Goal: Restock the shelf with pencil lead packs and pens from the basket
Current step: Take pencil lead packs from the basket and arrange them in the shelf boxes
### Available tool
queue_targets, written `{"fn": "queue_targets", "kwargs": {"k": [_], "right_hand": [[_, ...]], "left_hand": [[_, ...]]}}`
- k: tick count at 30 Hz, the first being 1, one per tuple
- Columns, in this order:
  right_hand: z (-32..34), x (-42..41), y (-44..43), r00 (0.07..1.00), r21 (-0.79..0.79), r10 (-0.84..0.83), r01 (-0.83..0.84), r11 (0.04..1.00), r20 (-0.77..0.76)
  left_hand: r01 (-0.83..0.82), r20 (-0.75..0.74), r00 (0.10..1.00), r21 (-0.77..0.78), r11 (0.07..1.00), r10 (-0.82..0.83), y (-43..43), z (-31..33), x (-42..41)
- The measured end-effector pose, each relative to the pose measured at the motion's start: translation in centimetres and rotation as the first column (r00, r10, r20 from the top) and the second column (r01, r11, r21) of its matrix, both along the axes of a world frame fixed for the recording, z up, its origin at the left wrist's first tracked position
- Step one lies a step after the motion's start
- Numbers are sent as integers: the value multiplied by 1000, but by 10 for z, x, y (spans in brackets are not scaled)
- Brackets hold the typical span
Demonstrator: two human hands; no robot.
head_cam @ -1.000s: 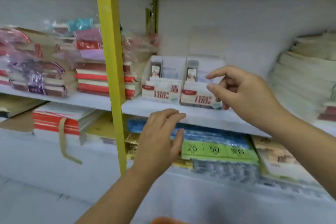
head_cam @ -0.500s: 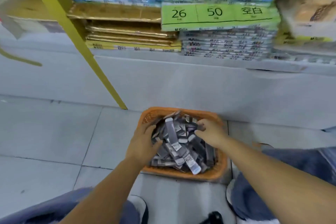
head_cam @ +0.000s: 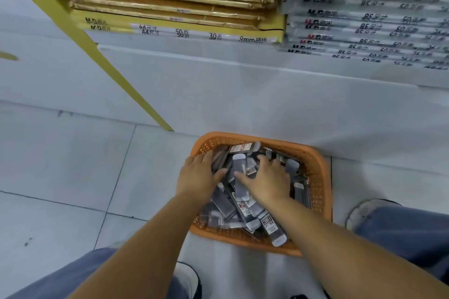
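Two bare hands, left [head_cam: 198, 178] and right [head_cam: 268, 181], spread open over slim grey pencil lead packs [head_cam: 243, 204] heaped in an orange plastic mesh basket [head_cam: 318, 189] on the floor, where a loose grab risks spilling slippery packs.

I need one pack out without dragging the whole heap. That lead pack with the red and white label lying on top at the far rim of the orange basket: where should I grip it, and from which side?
Judging by its pose, take the labelled pack across its long edges, from above. It lies flat on top of the heap with nothing over it, at the far rim of the basket. The right hand is nearest.
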State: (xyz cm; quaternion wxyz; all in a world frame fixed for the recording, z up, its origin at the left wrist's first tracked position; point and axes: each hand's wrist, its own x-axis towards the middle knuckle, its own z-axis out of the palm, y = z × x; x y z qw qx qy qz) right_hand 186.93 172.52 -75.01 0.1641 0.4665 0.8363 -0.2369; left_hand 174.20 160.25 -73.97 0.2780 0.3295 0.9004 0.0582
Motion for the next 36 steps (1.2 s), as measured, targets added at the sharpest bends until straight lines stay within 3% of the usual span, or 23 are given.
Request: {"fn": "queue_targets", "kwargs": {"k": [3, 7, 11, 16, 29, 31, 34, 36], "right_hand": [[-4, -5, 4, 998, -44, -63, 61, 997, -29], [-2, -5, 13, 975, -293, -159, 107, 950, -157], [9, 6, 24, 944, -500, -274, 149, 853, -185], [13, 17, 33, 959, -492, -241, 140, 859, -147], [37, 37, 48, 908, -597, -396, 244, 764, -135], [51, 39, 48, 895, -633, -411, 220, 743, -172], [76, 35, 41, 816, -703, -498, 169, 691, -293], [95, 27, 34, 749, -754, -555, 116, 647, -361]], "left_hand": [[23, -4, 1000, -58, 998, -23, 9, -3, -7], [56, -80, 995, -53, 997, -60, 13, -6, -8], [-64, 86, 994, 37, 997, 61, 9, -3, 2], [-158, 187, 971, 51, 986, 146, 11, 7, -6], [-387, 417, 860, 158, 908, 294, -6, 23, 1], [-470, 525, 795, 215, 856, 304, -12, 36, 8], [-627, 746, 625, 305, 717, 230, -17, 66, 17], [-669, 789, 591, 361, 650, 170, -16, 88, 24]]}}
